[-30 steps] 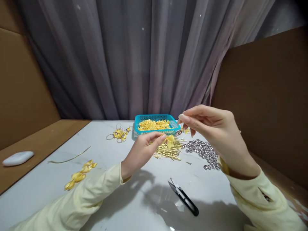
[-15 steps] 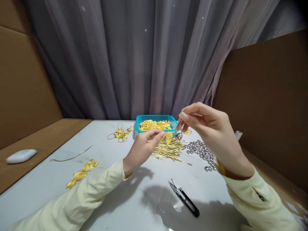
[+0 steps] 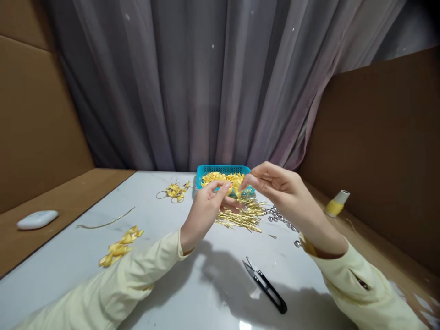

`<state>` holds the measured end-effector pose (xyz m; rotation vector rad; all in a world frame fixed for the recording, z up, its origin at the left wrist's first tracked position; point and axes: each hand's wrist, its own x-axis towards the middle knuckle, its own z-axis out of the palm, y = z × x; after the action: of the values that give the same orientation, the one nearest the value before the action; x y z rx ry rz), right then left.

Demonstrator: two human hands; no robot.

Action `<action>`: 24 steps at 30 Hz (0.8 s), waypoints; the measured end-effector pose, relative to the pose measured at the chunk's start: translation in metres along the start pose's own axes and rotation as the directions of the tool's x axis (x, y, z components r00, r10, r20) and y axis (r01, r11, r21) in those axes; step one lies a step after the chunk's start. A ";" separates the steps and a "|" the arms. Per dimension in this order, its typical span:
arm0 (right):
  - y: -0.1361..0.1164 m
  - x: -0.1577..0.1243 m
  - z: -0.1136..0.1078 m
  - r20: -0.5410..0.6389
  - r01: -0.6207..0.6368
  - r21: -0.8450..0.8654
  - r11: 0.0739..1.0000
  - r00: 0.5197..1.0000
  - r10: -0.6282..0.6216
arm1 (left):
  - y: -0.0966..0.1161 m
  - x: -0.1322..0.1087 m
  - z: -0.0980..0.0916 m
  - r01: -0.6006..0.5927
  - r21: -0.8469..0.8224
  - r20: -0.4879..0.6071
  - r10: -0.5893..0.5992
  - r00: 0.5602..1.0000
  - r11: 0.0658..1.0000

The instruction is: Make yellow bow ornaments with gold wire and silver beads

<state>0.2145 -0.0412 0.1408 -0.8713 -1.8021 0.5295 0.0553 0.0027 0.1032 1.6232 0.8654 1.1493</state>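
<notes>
My left hand pinches a yellow ribbon bow between thumb and forefinger, in front of the blue basket. Close to its right side, my right hand has thumb and forefinger pressed together; whatever they grip is too fine to make out. A small silver bead shows just below the bow, partly blurred. Beneath both hands lies a bundle of gold twist strips. Heart-shaped silver beads are spread under my right wrist, which hides some of them.
The blue basket holds many yellow bows. Left of it sit yellow bows with gold loops. Loose yellow bows and a gold cord lie at left, beyond them a white case. Black thread snips lie in front; a yellow thread spool stands right.
My right hand has come down and left, closer to the bow. The bead has shifted left and lower, beneath the bow. The spool now shows fully.
</notes>
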 end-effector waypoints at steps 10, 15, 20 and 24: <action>0.021 0.004 0.018 0.080 0.011 -0.016 1.000 0.997 -0.010 | -0.003 -0.008 0.010 0.082 -0.217 0.045 -0.074 0.996 0.973; 0.022 0.000 0.017 0.081 0.012 -0.008 1.000 0.997 -0.011 | -0.007 -0.006 0.010 0.088 -0.228 0.021 -0.086 0.996 0.970; 0.020 -0.003 0.011 0.057 -0.005 0.012 1.000 0.998 0.004 | -0.005 -0.005 0.008 0.072 -0.119 0.027 -0.070 0.997 0.990; 0.016 -0.004 0.005 0.021 -0.034 0.043 0.998 0.999 0.033 | -0.007 -0.004 0.009 0.053 -0.092 0.067 -0.047 0.997 0.994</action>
<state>0.2163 -0.0340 0.1252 -0.8698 -1.7907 0.5991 0.0622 -0.0009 0.0940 1.5449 0.7947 1.0811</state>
